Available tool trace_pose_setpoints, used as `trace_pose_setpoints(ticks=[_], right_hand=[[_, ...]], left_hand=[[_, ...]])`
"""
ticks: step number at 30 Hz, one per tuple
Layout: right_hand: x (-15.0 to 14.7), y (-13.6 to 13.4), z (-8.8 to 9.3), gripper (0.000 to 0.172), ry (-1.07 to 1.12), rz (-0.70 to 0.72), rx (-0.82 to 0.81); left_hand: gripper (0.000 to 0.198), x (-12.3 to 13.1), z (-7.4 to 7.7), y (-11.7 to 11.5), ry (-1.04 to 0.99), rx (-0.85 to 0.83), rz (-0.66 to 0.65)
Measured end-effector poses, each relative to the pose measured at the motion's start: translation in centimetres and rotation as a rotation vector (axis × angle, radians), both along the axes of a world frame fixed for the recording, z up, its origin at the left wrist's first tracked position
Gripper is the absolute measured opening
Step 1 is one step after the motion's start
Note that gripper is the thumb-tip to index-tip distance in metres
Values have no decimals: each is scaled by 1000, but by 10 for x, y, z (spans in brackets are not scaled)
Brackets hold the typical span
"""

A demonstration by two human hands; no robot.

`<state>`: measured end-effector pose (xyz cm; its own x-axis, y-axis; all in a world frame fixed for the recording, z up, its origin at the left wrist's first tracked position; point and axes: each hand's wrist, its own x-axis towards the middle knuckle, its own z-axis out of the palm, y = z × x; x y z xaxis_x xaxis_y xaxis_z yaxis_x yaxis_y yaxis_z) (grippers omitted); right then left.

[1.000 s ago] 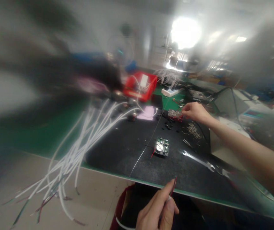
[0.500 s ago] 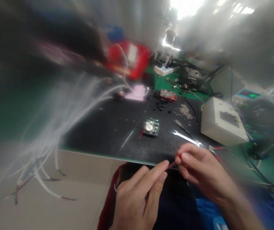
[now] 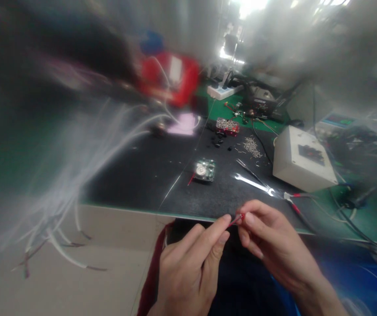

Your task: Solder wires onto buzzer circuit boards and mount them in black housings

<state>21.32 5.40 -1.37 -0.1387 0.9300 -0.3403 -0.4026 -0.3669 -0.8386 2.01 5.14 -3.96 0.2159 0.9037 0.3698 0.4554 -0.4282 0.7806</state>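
Between thumb and fingers, my left hand (image 3: 191, 263) pinches a thin reddish wire (image 3: 234, 220) at the table's front edge. My right hand (image 3: 270, 237) is closed in a pinch on a tiny red piece (image 3: 242, 217) at the wire's other end; its exact kind is too small to make out. Beyond the hands, a small green circuit board (image 3: 210, 169) with a round silver part lies on the black mat (image 3: 135, 175), a short red wire beside it. A steel wrench (image 3: 254, 184) rests to the right of the board, and red-handled pliers (image 3: 290, 199) lie near my right hand.
A bundle of white cables (image 3: 86, 175) hangs over the left edge. Farther back are a red tray of small metal parts (image 3: 227, 126), loose pins (image 3: 251, 147), tweezers (image 3: 248, 169) and a power strip (image 3: 223, 91). A white box (image 3: 302, 160) stands at right.
My right hand has shifted slightly left, closer to the fingertips of my left hand. The red piece shows more clearly between the fingers. The whole view has moved a little.
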Motion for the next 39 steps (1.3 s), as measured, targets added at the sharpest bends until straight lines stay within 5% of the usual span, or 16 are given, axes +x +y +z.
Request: trace_pose_setpoints(ticks=[12,22,29,39], right_hand=[[1,-7,-3,17,-218,-45,110],[15,-3,10,21,-413,123,85],[16,0,14,17,-533,251,70],[28,-5,19,22,-665,235,155]], left_hand=[[28,-4,-1,1,179,155,6],[24,-8,-4,9,319,271,-10],[32,-4,-9,8,247,86,-285],[18,-10,-5,9,135,83,-231]])
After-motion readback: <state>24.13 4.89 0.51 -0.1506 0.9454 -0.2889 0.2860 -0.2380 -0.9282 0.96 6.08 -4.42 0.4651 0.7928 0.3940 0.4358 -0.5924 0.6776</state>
